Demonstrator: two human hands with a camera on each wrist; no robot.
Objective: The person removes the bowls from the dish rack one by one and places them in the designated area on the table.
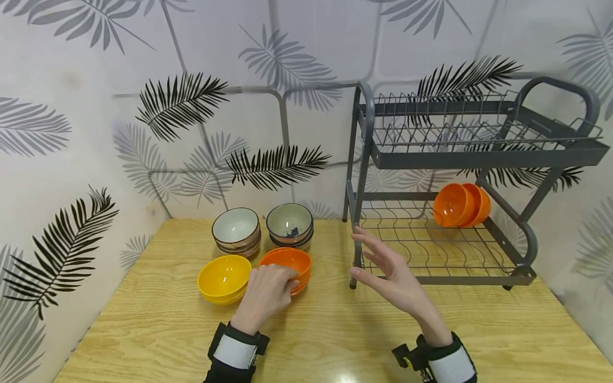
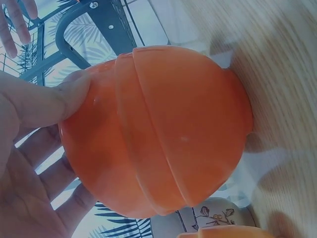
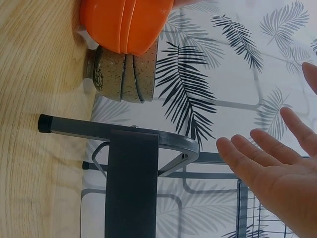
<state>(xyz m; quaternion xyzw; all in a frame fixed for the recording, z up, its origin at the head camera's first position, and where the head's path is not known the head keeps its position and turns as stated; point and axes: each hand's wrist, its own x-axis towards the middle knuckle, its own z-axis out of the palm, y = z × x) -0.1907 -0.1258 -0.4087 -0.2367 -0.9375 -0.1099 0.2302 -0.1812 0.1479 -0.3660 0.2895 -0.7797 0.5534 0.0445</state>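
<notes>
A stack of nested orange bowls (image 1: 298,259) stands on the table, and its tilted rims show in the left wrist view, thumb pressed to the side. My left hand (image 1: 267,295) grips the top orange bowl (image 2: 99,139) at its rim, with the fingers on the other side. Raised in front of the dish rack's left post, my right hand (image 1: 395,282) holds nothing, its fingers spread and extended. Directly left of the orange stack are yellow bowls (image 1: 224,276), partly covered by my left hand.
Behind stand stacked white bowls with brown rims (image 1: 235,226) and speckled bowls with dark rims (image 1: 289,219). A two-tier grey dish rack (image 1: 479,159) occupies the right; two orange bowls (image 1: 452,206) lean on its lower shelf. A patterned wall (image 1: 239,122) borders the wooden table (image 1: 158,319).
</notes>
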